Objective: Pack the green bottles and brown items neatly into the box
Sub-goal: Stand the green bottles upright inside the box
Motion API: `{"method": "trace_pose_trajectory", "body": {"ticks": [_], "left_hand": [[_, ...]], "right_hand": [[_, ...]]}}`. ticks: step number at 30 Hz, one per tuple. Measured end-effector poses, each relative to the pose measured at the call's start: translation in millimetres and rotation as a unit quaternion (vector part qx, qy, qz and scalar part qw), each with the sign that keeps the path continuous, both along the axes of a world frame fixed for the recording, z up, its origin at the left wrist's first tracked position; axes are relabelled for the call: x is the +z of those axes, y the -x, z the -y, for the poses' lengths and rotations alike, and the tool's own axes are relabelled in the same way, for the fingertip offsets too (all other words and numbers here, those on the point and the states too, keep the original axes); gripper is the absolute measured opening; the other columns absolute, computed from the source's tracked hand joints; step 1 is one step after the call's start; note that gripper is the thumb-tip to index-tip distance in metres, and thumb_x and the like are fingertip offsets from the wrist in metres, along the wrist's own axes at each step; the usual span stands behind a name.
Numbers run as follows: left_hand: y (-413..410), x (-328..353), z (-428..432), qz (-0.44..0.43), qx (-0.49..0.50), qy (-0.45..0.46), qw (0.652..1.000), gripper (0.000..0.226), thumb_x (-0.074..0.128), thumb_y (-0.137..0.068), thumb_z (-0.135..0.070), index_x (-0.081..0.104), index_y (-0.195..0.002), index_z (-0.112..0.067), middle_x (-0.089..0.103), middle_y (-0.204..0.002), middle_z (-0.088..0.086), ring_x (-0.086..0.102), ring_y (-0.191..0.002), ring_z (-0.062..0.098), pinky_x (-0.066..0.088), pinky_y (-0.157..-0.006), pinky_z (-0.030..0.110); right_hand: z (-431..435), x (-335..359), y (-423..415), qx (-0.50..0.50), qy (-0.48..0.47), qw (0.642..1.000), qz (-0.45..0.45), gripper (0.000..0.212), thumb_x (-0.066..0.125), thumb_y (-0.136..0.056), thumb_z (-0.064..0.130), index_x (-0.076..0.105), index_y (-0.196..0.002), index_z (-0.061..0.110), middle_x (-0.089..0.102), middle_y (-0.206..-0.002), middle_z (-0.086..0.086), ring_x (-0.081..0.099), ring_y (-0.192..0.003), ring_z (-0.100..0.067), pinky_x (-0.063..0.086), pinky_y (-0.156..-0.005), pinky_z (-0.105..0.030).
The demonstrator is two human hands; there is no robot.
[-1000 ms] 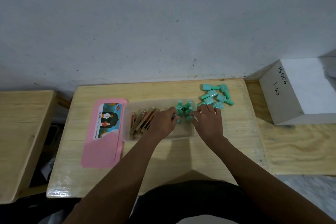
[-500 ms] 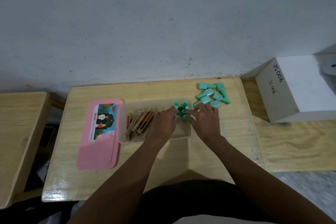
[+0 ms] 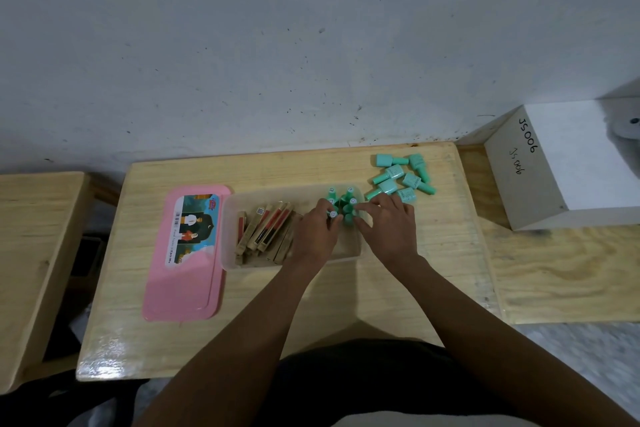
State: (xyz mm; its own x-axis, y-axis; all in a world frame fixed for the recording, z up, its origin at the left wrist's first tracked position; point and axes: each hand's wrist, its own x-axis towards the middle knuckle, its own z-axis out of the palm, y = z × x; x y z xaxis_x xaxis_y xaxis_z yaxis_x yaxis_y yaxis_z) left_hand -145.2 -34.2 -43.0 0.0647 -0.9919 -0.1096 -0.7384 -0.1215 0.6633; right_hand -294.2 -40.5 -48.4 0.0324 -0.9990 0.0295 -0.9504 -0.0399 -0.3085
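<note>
A clear plastic box (image 3: 228, 218) sits mid-table. Several brown flat packs (image 3: 266, 234) lean together in its left half. Several green bottles (image 3: 341, 199) stand upright in its right far corner. My left hand (image 3: 317, 236) is inside the box, its fingertips pinching the cap of an upright green bottle (image 3: 333, 215). My right hand (image 3: 389, 225) rests over the box's right edge, its fingers touching the bottle cluster from the right. A loose pile of green bottles (image 3: 401, 175) lies on the table beyond my right hand.
A pink lid (image 3: 187, 274) with a picture label lies flat left of the box. A white carton (image 3: 568, 166) marked JS006 stands on the plywood table at right. The wall runs along the table's far edge. Another wooden table (image 3: 31, 236) is at left.
Both hands have stayed at the bottle cluster in the box, with small finger shifts. The camera view has drifted slightly.
</note>
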Motion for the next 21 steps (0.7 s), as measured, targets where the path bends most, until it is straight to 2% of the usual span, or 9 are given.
{"method": "trace_pose_trajectory", "body": {"ticks": [4,7,11,14,17,21], "left_hand": [[1,-2,0,0.001,0.012,-0.004,1.0,0.016,0.061,-0.089,-0.03,0.056,-0.098,-0.016,0.063,-0.073,-0.003,0.059,-0.067,0.02,0.036,-0.062,0.027],[0,-3,-1,-0.005,0.013,-0.001,1.0,0.018,0.062,-0.089,-0.03,0.056,-0.099,-0.017,0.056,-0.068,-0.01,0.053,-0.059,0.012,0.035,-0.06,0.025],[-5,-3,-1,-0.03,0.003,-0.011,0.999,0.027,0.064,-0.087,-0.034,0.056,-0.106,-0.017,0.06,-0.074,-0.007,0.05,-0.056,0.003,0.035,-0.055,0.02],[-10,-7,-3,-0.05,0.006,-0.011,0.999,0.027,0.059,-0.087,-0.044,0.054,-0.105,-0.024,0.06,-0.075,-0.006,0.054,-0.058,0.007,0.043,-0.052,0.025],[-15,-11,-3,-0.053,0.045,0.014,0.997,0.028,0.053,-0.09,-0.045,0.055,-0.108,-0.024,0.061,-0.081,-0.003,0.056,-0.064,0.012,0.051,-0.061,0.033],[-18,-9,6,-0.047,0.058,0.024,0.997,0.035,0.058,-0.091,-0.035,0.061,-0.119,-0.015,0.065,-0.099,0.0,0.06,-0.079,0.014,0.05,-0.073,0.028]], "right_hand": [[1,1,0,0.003,-0.012,1.0,0.014,0.024,0.065,-0.087,0.037,0.072,-0.108,0.029,0.064,-0.107,0.001,0.054,-0.106,-0.022,0.037,-0.085,-0.039],[1,2,1,0.007,-0.02,0.999,0.025,0.026,0.064,-0.087,0.038,0.071,-0.111,0.029,0.063,-0.108,0.001,0.053,-0.107,-0.021,0.037,-0.085,-0.038],[2,1,4,0.01,-0.016,0.999,0.042,0.026,0.066,-0.086,0.038,0.071,-0.11,0.029,0.063,-0.105,0.001,0.054,-0.105,-0.021,0.038,-0.084,-0.038],[3,1,6,0.014,-0.019,0.998,0.06,0.027,0.066,-0.086,0.037,0.071,-0.111,0.028,0.063,-0.106,0.001,0.054,-0.105,-0.021,0.039,-0.084,-0.038],[3,3,7,0.014,-0.038,0.995,0.093,0.029,0.066,-0.087,0.036,0.069,-0.115,0.028,0.063,-0.106,0.001,0.054,-0.104,-0.02,0.041,-0.083,-0.036],[3,5,9,0.001,-0.1,0.977,0.191,0.031,0.066,-0.089,0.033,0.067,-0.119,0.026,0.057,-0.111,0.004,0.057,-0.091,-0.013,0.05,-0.074,-0.031]]}}
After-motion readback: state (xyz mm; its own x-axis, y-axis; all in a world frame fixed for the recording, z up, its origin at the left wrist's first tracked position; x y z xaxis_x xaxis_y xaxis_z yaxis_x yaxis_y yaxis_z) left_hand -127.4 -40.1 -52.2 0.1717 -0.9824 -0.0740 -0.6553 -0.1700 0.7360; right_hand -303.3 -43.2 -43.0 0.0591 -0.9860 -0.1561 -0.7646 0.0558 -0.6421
